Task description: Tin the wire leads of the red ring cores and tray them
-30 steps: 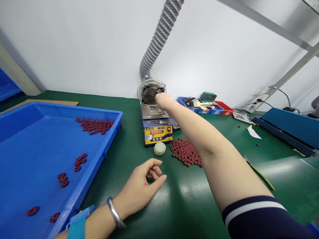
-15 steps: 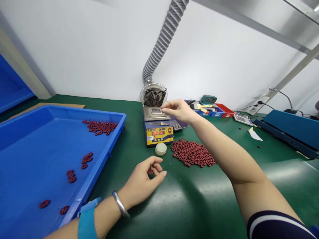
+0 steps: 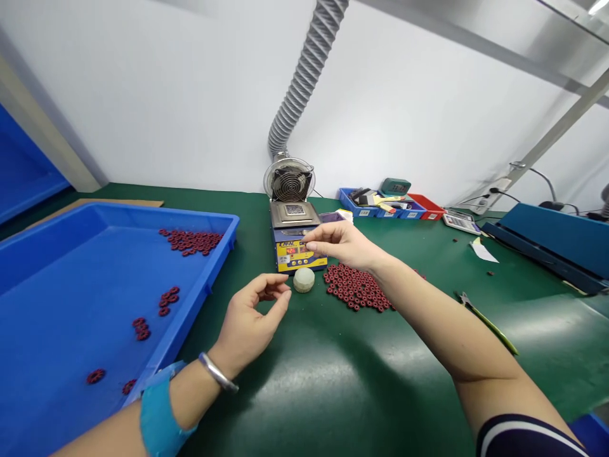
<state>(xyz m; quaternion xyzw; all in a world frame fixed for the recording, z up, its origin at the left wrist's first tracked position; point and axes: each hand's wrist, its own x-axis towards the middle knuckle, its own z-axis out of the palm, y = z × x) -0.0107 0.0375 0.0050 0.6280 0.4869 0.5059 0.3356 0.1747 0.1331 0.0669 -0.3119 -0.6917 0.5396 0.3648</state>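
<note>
My right hand (image 3: 343,244) is closed in a pinch in front of the yellow-faced solder pot (image 3: 299,255). Whatever sits between its fingertips is too small to make out. My left hand (image 3: 252,320) is lower and to the left, with a gap between thumb and fingers and nothing visible in it. Just right of its fingers stands a small pale round block (image 3: 303,280). A pile of small red ring-shaped cores (image 3: 358,289) spreads under my right wrist, which partly hides it. The pot's metal top (image 3: 295,213) carries a small square opening.
A large blue tray (image 3: 209,285) with several red cores (image 3: 193,242) fills the left. Behind the pot stand a round fan (image 3: 291,184) and a grey hose (image 3: 304,76). Pliers (image 3: 488,322), small blue bins (image 3: 375,211) and a red bin (image 3: 431,208) lie right.
My right hand has come down from the pot's top to the front of its panel. My left hand has moved left and slightly up. The pliers now show beside my right arm.
</note>
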